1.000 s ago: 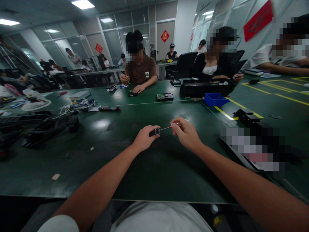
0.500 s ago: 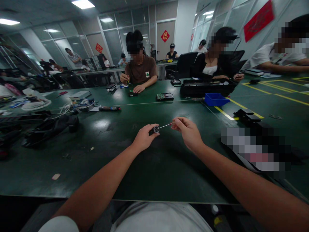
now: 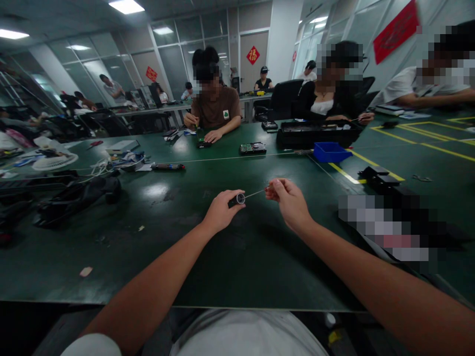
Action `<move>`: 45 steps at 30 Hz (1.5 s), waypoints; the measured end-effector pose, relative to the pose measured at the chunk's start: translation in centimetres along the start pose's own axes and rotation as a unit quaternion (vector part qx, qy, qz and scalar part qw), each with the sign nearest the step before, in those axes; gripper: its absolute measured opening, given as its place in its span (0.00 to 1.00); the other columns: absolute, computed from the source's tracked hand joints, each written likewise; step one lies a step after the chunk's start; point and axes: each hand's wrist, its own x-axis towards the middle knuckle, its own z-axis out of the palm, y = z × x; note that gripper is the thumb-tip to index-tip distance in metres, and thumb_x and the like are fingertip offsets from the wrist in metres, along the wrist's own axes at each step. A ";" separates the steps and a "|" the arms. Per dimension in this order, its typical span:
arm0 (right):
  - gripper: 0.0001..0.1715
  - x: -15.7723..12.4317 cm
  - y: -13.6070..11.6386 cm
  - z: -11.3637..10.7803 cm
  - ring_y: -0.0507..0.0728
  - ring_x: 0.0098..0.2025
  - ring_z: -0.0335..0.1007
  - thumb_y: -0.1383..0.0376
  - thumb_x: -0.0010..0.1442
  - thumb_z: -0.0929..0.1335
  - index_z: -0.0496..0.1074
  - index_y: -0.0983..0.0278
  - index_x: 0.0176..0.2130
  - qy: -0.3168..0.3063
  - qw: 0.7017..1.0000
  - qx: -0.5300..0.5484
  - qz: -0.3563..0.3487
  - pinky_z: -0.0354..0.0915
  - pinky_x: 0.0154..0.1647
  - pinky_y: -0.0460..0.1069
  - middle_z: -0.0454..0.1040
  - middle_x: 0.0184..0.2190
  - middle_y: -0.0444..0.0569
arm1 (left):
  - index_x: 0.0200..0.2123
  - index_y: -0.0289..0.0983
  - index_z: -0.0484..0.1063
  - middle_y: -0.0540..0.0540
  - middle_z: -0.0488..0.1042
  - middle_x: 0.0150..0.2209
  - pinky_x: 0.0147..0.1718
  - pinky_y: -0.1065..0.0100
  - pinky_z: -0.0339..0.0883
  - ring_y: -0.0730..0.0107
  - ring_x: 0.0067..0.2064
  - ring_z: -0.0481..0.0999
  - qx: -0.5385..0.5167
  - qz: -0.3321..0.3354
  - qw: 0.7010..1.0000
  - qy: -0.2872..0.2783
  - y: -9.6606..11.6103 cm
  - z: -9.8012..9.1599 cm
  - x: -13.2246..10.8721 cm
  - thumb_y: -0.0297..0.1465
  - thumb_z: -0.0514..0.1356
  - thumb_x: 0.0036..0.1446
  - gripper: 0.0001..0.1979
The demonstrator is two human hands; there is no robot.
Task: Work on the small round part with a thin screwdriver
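Observation:
Between the thumb and fingers of my left hand [image 3: 221, 211] is a small dark cylindrical part [image 3: 240, 199]. Its round end, with a pale rim, faces me. My right hand [image 3: 286, 198] is closed around the handle of a thin screwdriver [image 3: 254, 193]. The metal shaft points left, and its tip reaches the round end of the part. Most of the handle is hidden by my fingers. Both hands are held over the green table [image 3: 222, 262].
A blue bin [image 3: 331, 152] stands ahead to the right, near a hard drive [image 3: 253, 148]. A pen-shaped tool [image 3: 167, 167] lies ahead left. Black parts [image 3: 81, 195] cover the far left. Co-workers sit across the table; one in a brown shirt [image 3: 218, 106] is opposite.
My right hand has shifted very slightly, and less of the screwdriver's red handle end shows. The left hand and the cylindrical part stay in place.

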 end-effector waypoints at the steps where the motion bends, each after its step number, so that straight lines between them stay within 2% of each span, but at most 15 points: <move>1: 0.19 0.0 0.0 0.0 0.56 0.33 0.73 0.48 0.60 0.68 0.71 0.60 0.37 0.000 1.000 -0.007 -0.009 0.72 0.38 0.54 0.76 0.31 0.48 | 0.54 0.43 0.73 0.46 0.76 0.49 0.55 0.58 0.65 0.60 0.53 0.73 0.001 0.001 1.000 0.002 0.0 0.0 0.0 0.29 0.65 0.59 0.19; 6: 0.18 -0.2 -0.4 0.0 0.56 0.33 0.73 0.49 0.61 0.69 0.72 0.61 0.37 -0.035 0.997 -0.038 -0.048 0.71 0.39 0.54 0.76 0.31 0.47 | 0.54 0.42 0.74 0.46 0.76 0.50 0.55 0.57 0.65 0.61 0.52 0.73 0.017 0.009 1.000 0.008 -0.2 0.0 0.1 0.28 0.66 0.58 0.19; 10: 0.18 -0.4 -0.7 0.1 0.55 0.32 0.72 0.50 0.59 0.71 0.73 0.61 0.38 -0.080 0.996 -0.022 -0.020 0.70 0.37 0.54 0.77 0.31 0.47 | 0.54 0.41 0.74 0.45 0.77 0.50 0.55 0.57 0.64 0.61 0.53 0.73 0.024 0.012 1.000 0.012 -0.4 0.0 0.1 0.28 0.67 0.58 0.20; 13: 0.17 -0.4 -0.6 0.1 0.55 0.31 0.72 0.51 0.59 0.70 0.72 0.61 0.38 -0.078 0.996 -0.030 -0.022 0.70 0.36 0.54 0.77 0.32 0.48 | 0.54 0.41 0.74 0.46 0.77 0.49 0.55 0.57 0.64 0.61 0.52 0.73 0.025 0.010 0.999 0.017 -0.5 0.0 0.2 0.27 0.67 0.58 0.20; 19: 0.12 -1.0 -0.5 0.0 0.57 0.34 0.75 0.55 0.65 0.66 0.71 0.60 0.41 -0.079 0.985 -0.120 -0.094 0.70 0.37 0.54 0.77 0.33 0.48 | 0.53 0.41 0.74 0.45 0.77 0.49 0.55 0.57 0.64 0.60 0.52 0.74 0.041 0.011 0.999 0.026 -0.4 0.0 0.2 0.27 0.68 0.57 0.20; 24: 0.10 -1.6 -0.8 0.1 0.59 0.39 0.78 0.57 0.67 0.65 0.70 0.60 0.43 -0.064 0.968 -0.189 -0.149 0.70 0.40 0.55 0.79 0.35 0.49 | 0.54 0.42 0.74 0.45 0.76 0.49 0.55 0.56 0.64 0.60 0.52 0.73 0.045 0.008 0.999 0.024 -0.5 0.0 0.2 0.27 0.68 0.57 0.21; 37: 0.10 -0.9 -0.6 0.1 0.57 0.37 0.76 0.57 0.65 0.65 0.70 0.60 0.41 -0.062 0.986 -0.116 -0.104 0.71 0.40 0.55 0.77 0.34 0.49 | 0.55 0.41 0.73 0.44 0.76 0.50 0.56 0.57 0.64 0.61 0.53 0.73 0.031 0.001 0.999 0.029 -0.6 -0.1 0.2 0.27 0.66 0.59 0.21; 45: 0.11 -0.9 -0.6 0.1 0.57 0.35 0.75 0.55 0.66 0.66 0.71 0.60 0.41 -0.081 0.983 -0.131 -0.101 0.71 0.38 0.55 0.77 0.34 0.48 | 0.55 0.42 0.74 0.45 0.76 0.48 0.55 0.58 0.66 0.62 0.51 0.74 0.020 -0.002 1.000 0.016 -0.4 -0.1 0.2 0.27 0.67 0.58 0.21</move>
